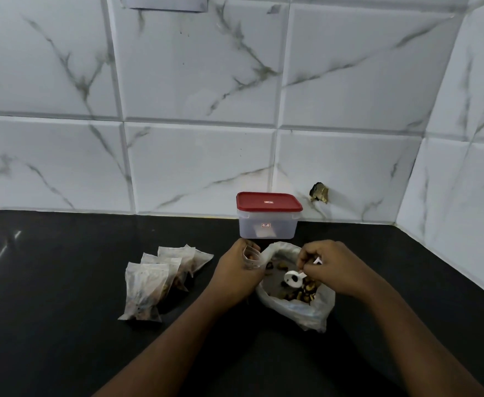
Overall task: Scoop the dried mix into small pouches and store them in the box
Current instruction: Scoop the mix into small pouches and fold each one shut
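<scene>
The left forearm [177, 333] and right forearm [401, 325] reach in from the near edge of the counter [63, 282]. The left hand [239, 267] curls round a small pouch [251, 255], mouth up, just beside the left rim of the bag [301, 309]. The right hand [329, 267] pinches the handle of a white scoop [292, 277], whose bowl sits low inside the bag over the mix [298, 295]. The step looks like loading the scoop. It likely goes best with a modest load, lifted level over the rim. Meanwhile the left hand should spread the pouch mouth wide against the bag, so spills fall back in. Filled pouches [146, 290] lie heaped well left of the bag. The box [267, 224] stands at the counter's back edge against the wall [177, 81], and its red lid [268, 201] must come off before storing.
</scene>
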Available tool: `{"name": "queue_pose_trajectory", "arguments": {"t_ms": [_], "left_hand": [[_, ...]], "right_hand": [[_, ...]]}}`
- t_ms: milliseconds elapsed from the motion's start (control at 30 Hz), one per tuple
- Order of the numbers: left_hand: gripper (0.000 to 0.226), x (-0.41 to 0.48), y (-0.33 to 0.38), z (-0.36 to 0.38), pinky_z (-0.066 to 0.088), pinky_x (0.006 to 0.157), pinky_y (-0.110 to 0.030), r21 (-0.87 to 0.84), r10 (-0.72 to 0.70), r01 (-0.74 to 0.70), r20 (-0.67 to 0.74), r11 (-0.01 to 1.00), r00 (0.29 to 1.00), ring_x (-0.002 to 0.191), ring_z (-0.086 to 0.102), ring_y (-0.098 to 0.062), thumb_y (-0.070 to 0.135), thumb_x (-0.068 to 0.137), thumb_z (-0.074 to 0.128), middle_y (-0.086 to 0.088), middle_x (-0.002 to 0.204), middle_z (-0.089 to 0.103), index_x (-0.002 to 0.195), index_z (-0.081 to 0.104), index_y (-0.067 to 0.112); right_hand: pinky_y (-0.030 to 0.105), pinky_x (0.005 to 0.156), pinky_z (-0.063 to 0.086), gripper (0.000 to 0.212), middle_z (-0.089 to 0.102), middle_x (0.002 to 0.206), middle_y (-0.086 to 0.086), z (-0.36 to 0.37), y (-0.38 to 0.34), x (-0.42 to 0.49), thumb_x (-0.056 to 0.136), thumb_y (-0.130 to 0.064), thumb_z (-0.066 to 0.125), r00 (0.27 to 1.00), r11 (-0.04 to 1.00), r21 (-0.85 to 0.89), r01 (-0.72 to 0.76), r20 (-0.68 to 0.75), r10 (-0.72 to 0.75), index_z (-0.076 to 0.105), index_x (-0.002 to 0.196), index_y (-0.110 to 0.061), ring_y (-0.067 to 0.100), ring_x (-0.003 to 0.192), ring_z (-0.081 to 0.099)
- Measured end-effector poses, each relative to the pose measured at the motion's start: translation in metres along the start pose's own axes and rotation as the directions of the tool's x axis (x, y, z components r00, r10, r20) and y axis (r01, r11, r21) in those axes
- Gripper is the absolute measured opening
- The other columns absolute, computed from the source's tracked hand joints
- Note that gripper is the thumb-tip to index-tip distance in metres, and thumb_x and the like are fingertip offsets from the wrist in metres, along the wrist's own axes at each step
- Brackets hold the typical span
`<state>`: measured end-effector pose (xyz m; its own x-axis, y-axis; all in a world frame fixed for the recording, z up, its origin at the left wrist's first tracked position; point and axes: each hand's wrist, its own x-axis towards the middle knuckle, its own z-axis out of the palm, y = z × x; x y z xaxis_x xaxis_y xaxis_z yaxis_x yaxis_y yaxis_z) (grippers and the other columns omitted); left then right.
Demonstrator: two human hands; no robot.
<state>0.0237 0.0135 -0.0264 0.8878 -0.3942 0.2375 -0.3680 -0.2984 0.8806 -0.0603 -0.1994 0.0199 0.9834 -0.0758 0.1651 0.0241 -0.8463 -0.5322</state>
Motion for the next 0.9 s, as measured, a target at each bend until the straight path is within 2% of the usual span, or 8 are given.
{"name": "queue_pose_trajectory", "arguments": {"t_ms": [100, 167, 233, 333, 500, 600, 767, 900], "left_hand": [[0.033, 0.0, 0.0, 0.0, 0.049, 0.071, -0.014, 0.004, -0.008, 0.008, 0.004, 1.0, 1.0, 0.096, 0.067, -0.004, 0.013, 0.087, 0.072, 0.011, 0.108, 0.067, 0.116, 0.061, 0.025], [0.035, 0.0, 0.002, 0.0, 0.053, 0.077, -0.018, 0.006, -0.022, 0.022, 0.016, 1.0, 1.0, 0.098, 0.066, -0.004, 0.012, 0.087, 0.073, 0.011, 0.109, 0.066, 0.117, 0.06, 0.026], [0.036, 0.0, 0.002, 0.0, 0.054, 0.08, -0.022, 0.006, -0.028, 0.028, 0.02, 1.0, 0.999, 0.098, 0.067, -0.004, 0.012, 0.086, 0.073, 0.011, 0.109, 0.067, 0.117, 0.06, 0.026], [0.037, -0.001, 0.002, 0.0, 0.055, 0.08, -0.024, -0.001, -0.031, 0.031, 0.022, 1.0, 0.999, 0.098, 0.067, -0.005, 0.011, 0.085, 0.074, 0.01, 0.11, 0.067, 0.117, 0.06, 0.025], [0.038, 0.0, 0.002, 0.0, 0.051, 0.075, -0.018, 0.008, -0.031, 0.031, 0.02, 0.999, 0.999, 0.097, 0.066, -0.004, 0.011, 0.086, 0.075, 0.01, 0.11, 0.067, 0.118, 0.06, 0.026], [0.038, 0.001, 0.0, 0.001, 0.053, 0.077, -0.02, 0.001, -0.022, 0.022, 0.016, 1.0, 1.0, 0.098, 0.067, -0.006, 0.012, 0.085, 0.074, 0.01, 0.111, 0.067, 0.117, 0.06, 0.026], [0.037, 0.002, -0.003, 0.001, 0.057, 0.083, -0.025, 0.005, -0.005, 0.005, 0.015, 1.0, 1.0, 0.098, 0.068, -0.006, 0.011, 0.085, 0.073, 0.01, 0.111, 0.068, 0.116, 0.061, 0.026], [0.039, 0.003, -0.005, 0.002, 0.059, 0.084, -0.028, 0.007, 0.002, -0.003, 0.031, 1.0, 1.0, 0.1, 0.069, -0.008, 0.011, 0.084, 0.074, 0.01, 0.114, 0.067, 0.116, 0.06, 0.028]], "right_hand": [[0.015, 0.063, 0.051, 0.019, 0.076, 0.083, -0.013, 0.001, -0.003, 0.0, 0.089, -0.011, 0.068, 0.999, 0.993, 0.115, -0.022, 0.034, 0.018, 0.077, 0.085, -0.026, -0.001, 0.074, 0.071], [0.018, 0.061, 0.048, 0.017, 0.073, 0.073, -0.014, 0.008, -0.005, 0.001, 0.089, -0.007, 0.068, 0.998, 0.972, 0.23, -0.047, 0.053, 0.036, 0.078, 0.084, -0.02, -0.001, 0.062, 0.065], [0.021, 0.058, 0.046, 0.016, 0.073, 0.073, -0.006, 0.016, -0.006, 0.003, 0.09, -0.005, 0.068, 0.996, 0.93, 0.358, -0.079, 0.062, 0.06, 0.078, 0.084, -0.016, 0.002, 0.056, 0.057], [0.02, 0.048, 0.04, 0.013, 0.071, 0.077, 0.008, 0.022, -0.003, 0.007, 0.092, -0.003, 0.068, 0.986, 0.844, 0.511, -0.166, 0.075, 0.149, 0.077, 0.088, -0.01, 0.007, 0.052, 0.05], [0.019, 0.04, 0.03, 0.014, 0.065, 0.078, 0.014, 0.02, 0.008, 0.013, 0.094, 0.004, 0.062, 0.95, 0.629, 0.732, -0.261, 0.08, 0.301, 0.075, 0.092, -0.001, 0.008, 0.049, 0.046], [0.018, 0.037, 0.028, 0.012, 0.063, 0.083, 0.022, 0.016, 0.011, 0.014, 0.093, 0.007, 0.062, 0.94, 0.532, 0.805, -0.262, 0.089, 0.328, 0.073, 0.097, 0.005, 0.009, 0.05, 0.046], [0.017, 0.037, 0.027, 0.014, 0.066, 0.085, 0.022, 0.013, 0.01, 0.015, 0.094, 0.01, 0.059, 0.949, 0.432, 0.878, -0.209, 0.076, 0.305, 0.072, 0.093, 0.004, 0.008, 0.049, 0.043], [0.017, 0.037, 0.028, 0.014, 0.062, 0.079, 0.015, 0.015, 0.008, 0.016, 0.095, 0.01, 0.057, 0.96, 0.333, 0.93, -0.152, 0.059, 0.274, 0.069, 0.102, 0.008, 0.008, 0.049, 0.045]]}}
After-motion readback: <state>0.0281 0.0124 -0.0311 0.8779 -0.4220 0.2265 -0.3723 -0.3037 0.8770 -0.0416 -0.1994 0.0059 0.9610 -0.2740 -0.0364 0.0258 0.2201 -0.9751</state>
